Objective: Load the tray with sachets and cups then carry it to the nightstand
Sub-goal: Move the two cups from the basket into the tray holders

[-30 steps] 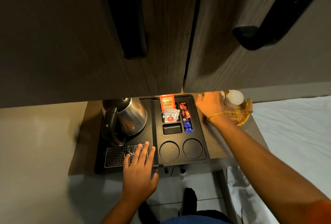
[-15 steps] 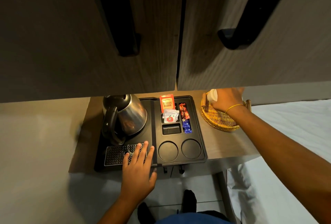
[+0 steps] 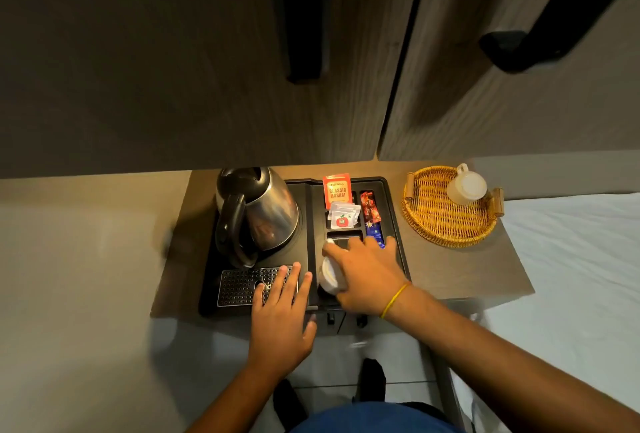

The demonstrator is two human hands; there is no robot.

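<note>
A black tray [image 3: 396,225] lies on a small wooden table. Its back compartments hold an orange tea sachet [image 3: 336,189], white sachets [image 3: 342,215] and red and blue sticks [image 3: 371,216]. My right hand [image 3: 367,277] grips a white cup [image 3: 329,279] from above, over the tray's front left round recess. My left hand [image 3: 280,315] rests flat, fingers spread, on the metal drip grille [image 3: 239,285] at the tray's front left. A second white cup [image 3: 467,187] stands in a wicker basket [image 3: 440,225] to the right of the tray.
A steel kettle [image 3: 258,213] with a black handle stands on the tray's left half. Dark cabinet doors [image 3: 207,69] with black handles hang overhead. A white bed [image 3: 571,277] lies to the right, and tiled floor [image 3: 398,373] is below the table.
My right hand took one white cup out of the wicker basket and carried it left and forward to the tray's cup recess. The left hand stayed on the grille.
</note>
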